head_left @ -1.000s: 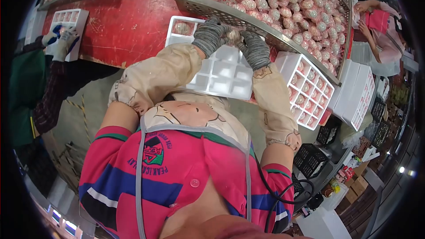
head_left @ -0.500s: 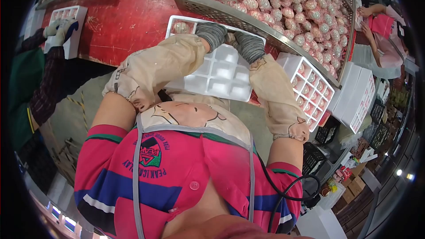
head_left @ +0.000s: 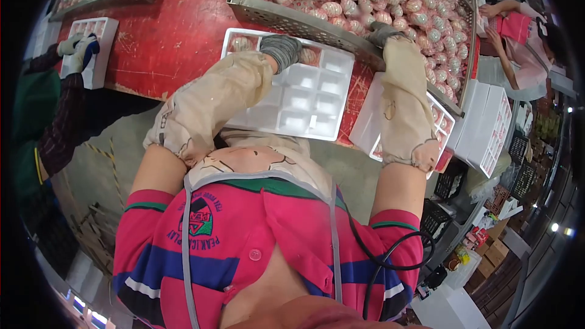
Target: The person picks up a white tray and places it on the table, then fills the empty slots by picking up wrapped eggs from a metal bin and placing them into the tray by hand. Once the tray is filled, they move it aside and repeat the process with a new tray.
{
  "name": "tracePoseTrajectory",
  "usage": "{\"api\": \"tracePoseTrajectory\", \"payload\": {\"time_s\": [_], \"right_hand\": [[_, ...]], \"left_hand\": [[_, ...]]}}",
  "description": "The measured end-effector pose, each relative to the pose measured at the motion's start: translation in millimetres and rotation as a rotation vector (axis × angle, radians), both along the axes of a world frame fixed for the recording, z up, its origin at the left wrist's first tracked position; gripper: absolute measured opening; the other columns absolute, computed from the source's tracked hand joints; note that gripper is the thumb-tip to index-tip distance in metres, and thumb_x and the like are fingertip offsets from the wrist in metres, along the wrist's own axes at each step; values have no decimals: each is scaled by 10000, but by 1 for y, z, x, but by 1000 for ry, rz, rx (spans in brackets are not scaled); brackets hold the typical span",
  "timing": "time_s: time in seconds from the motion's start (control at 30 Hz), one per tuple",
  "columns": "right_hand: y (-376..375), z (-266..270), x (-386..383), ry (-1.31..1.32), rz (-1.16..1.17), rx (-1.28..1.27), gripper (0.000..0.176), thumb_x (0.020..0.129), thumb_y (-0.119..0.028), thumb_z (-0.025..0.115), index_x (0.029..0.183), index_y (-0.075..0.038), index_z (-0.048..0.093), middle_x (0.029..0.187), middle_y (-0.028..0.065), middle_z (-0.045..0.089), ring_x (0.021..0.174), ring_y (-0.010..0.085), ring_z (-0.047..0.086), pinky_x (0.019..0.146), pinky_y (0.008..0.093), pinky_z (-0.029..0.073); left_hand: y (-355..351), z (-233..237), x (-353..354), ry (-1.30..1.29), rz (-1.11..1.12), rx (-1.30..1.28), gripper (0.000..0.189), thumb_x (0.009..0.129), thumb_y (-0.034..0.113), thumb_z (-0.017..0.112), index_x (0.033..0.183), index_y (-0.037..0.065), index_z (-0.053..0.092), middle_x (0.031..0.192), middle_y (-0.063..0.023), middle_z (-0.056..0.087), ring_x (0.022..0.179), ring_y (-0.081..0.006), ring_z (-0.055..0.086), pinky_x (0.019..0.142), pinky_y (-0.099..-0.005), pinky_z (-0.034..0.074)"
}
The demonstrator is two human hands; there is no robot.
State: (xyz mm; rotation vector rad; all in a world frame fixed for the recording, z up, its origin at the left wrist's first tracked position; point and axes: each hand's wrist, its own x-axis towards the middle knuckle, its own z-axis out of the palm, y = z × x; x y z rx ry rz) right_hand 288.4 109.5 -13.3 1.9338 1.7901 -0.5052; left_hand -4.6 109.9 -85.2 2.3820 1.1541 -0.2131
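Fingers of grey-gloved left hand (head_left: 281, 49) tucked down into a back-row cell of the white moulded foam compartment tray (head_left: 304, 100); grip not discernible. Tray lay on red tabletop (head_left: 177, 30), butted against the perforated steel bin (head_left: 292, 17), presumably to keep reaches short. One pink net-sleeved fruit (head_left: 242, 42) sat in the corner cell. Right hand (head_left: 382, 31) was over the bin rim among the heaped fruit, fingers hidden. Shirt print: "PEAK" legible, inverted; rest unclear.
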Motion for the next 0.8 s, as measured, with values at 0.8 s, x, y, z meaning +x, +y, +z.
{"api": "tracePoseTrajectory", "payload": {"time_s": [0.8], "right_hand": [[-72, 2, -16, 612, -694, 1057, 272, 835, -298, 522, 948, -61, 592, 892, 195, 607, 884, 352, 588, 785, 447, 472]], "left_hand": [[0, -39, -18, -190, -266, 111, 399, 902, 375, 415, 1121, 111, 618, 1098, -144, 626, 1012, -312, 590, 875, -429, 444]]}}
